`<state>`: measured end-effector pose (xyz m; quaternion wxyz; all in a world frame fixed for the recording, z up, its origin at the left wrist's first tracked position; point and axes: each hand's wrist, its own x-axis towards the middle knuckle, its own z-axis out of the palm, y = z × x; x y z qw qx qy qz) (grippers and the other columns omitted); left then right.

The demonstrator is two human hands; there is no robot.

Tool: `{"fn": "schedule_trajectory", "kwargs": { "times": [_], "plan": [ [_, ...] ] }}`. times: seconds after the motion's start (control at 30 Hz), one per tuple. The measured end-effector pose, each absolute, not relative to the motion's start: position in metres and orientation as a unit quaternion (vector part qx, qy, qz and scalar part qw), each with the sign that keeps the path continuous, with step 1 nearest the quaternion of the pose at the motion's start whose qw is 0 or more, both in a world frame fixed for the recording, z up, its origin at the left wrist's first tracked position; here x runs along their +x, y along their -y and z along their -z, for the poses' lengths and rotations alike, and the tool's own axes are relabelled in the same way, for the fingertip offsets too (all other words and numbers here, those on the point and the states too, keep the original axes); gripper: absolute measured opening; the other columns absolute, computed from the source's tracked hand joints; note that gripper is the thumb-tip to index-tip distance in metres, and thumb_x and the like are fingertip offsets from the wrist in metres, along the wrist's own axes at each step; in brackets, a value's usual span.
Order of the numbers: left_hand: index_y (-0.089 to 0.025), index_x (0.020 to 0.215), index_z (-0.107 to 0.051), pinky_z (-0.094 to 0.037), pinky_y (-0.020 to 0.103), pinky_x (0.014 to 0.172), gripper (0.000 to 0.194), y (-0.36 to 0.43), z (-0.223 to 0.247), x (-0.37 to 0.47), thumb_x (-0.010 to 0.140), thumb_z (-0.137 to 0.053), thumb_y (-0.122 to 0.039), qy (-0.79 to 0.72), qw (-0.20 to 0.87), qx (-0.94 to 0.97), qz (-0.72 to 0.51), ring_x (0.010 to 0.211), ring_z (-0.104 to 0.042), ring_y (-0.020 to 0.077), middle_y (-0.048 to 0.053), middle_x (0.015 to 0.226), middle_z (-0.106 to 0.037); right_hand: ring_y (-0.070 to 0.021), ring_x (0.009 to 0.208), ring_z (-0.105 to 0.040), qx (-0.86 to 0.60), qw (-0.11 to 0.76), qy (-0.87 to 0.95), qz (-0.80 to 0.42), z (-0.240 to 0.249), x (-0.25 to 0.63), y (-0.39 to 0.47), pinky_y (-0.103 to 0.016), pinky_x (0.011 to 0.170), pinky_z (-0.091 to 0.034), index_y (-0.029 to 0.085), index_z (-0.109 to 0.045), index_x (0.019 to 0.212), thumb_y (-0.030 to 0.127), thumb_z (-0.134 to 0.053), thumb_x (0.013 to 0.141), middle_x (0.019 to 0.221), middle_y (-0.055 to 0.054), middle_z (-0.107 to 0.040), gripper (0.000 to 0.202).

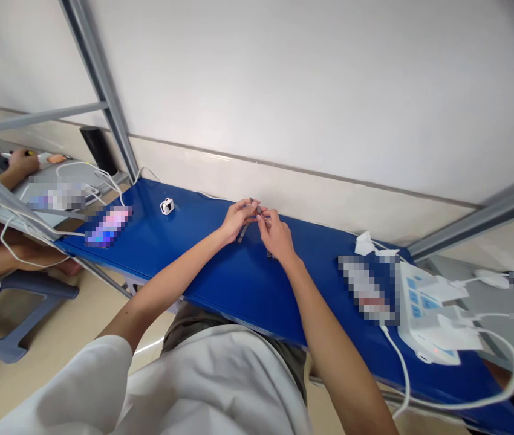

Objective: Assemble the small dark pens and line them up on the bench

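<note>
Over the far middle of the blue desk (221, 272), my two hands meet with bent fingers. My left hand (237, 221) pinches a small dark piece whose tip shows by the fingertips; its kind is too small to tell. In the fingers of my right hand (278, 237) is a thin, dark rod-like piece (263, 216), its end close to the left fingertips. Below the left hand lies a slim dark metallic piece (242, 234). Small metallic bits (271, 255), partly hidden by my right hand, lie on the desk.
Left on the desk are a small white device (167, 206) and a phone (108, 226) with a blurred screen. To the right stand a power strip (422, 308) with plugs and cables, and another phone (366, 287). Another person's hand (25, 162) works at the neighbouring desk.
</note>
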<state>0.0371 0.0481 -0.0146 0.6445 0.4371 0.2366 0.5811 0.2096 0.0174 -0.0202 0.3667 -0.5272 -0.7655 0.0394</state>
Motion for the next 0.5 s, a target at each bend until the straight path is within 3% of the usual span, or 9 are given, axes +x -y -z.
{"fn": "schedule_trajectory", "kwargs": {
  "times": [0.17, 0.33, 0.5],
  "plan": [
    [-0.018, 0.113, -0.078, -0.059, 0.041, 0.105, 0.042, -0.0487, 0.0152, 0.0365, 0.09, -0.091, -0.051, -0.233, 0.647, 0.445, -0.574, 0.107, -0.078, 0.0247, 0.014, 0.118, -0.082, -0.0368, 0.099, -0.081, -0.516, 0.361, 0.776, -0.042, 0.0185, 0.2107, -0.0176, -0.04, 0.078, -0.055, 0.024, -0.066, 0.143, 0.059, -0.034, 0.118, 0.124, -0.015, -0.084, 0.053],
    [-0.018, 0.113, -0.079, -0.057, 0.043, 0.109, 0.04, -0.0467, 0.0128, 0.0366, 0.091, -0.09, -0.051, -0.227, 0.653, 0.449, -0.566, 0.113, -0.077, 0.0265, 0.016, 0.124, -0.082, -0.0369, 0.095, -0.08, -0.524, 0.341, 0.78, -0.023, 0.0169, 0.2109, -0.018, -0.04, 0.077, -0.052, 0.021, -0.068, 0.145, 0.056, -0.026, 0.119, 0.111, -0.018, -0.084, 0.061],
    [-0.018, 0.112, -0.079, -0.056, 0.044, 0.111, 0.039, -0.0443, 0.0103, 0.038, 0.09, -0.091, -0.048, -0.227, 0.656, 0.439, -0.571, 0.113, -0.078, 0.0272, 0.016, 0.12, -0.083, -0.0374, 0.095, -0.079, -0.525, 0.362, 0.77, -0.036, 0.0173, 0.2101, -0.0169, -0.039, 0.076, -0.052, 0.022, -0.066, 0.14, 0.062, -0.037, 0.117, 0.115, -0.016, -0.084, 0.055]
  ]
}}
